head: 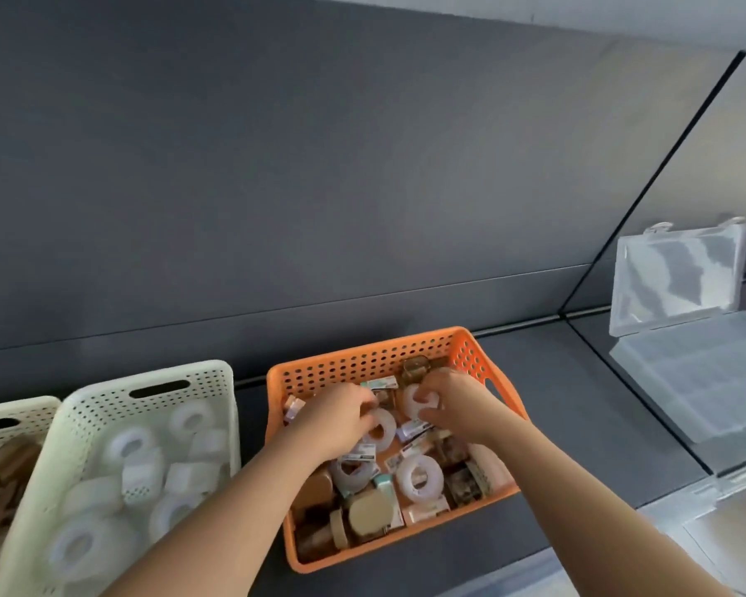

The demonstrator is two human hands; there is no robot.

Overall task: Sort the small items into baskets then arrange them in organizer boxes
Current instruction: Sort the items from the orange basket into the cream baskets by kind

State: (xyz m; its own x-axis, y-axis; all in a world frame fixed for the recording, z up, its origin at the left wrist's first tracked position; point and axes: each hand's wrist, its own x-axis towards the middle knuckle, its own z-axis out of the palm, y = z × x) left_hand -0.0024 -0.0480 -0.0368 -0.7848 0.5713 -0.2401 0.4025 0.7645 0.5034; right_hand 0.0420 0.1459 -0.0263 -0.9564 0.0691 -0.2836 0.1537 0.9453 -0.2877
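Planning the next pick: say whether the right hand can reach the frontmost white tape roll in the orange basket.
Likely yes: the tape roll lies on top, uncovered, close by; but the right hand grips another roll.

Desk (556,402): dark grey top, matte finish. Far edge: thin metal rail (517,324) running left to right. Behind the far edge: back wall (319,165), dark grey, plain, one fine horizontal seam (405,291) low down. Right side of desk: upright glossy side panel (707,165), pale grey-beige; glass or mirror, cannot tell. Its black edge (664,165) slants up toward the top right. Above the wall: pale strip (578,10), nature unclear.
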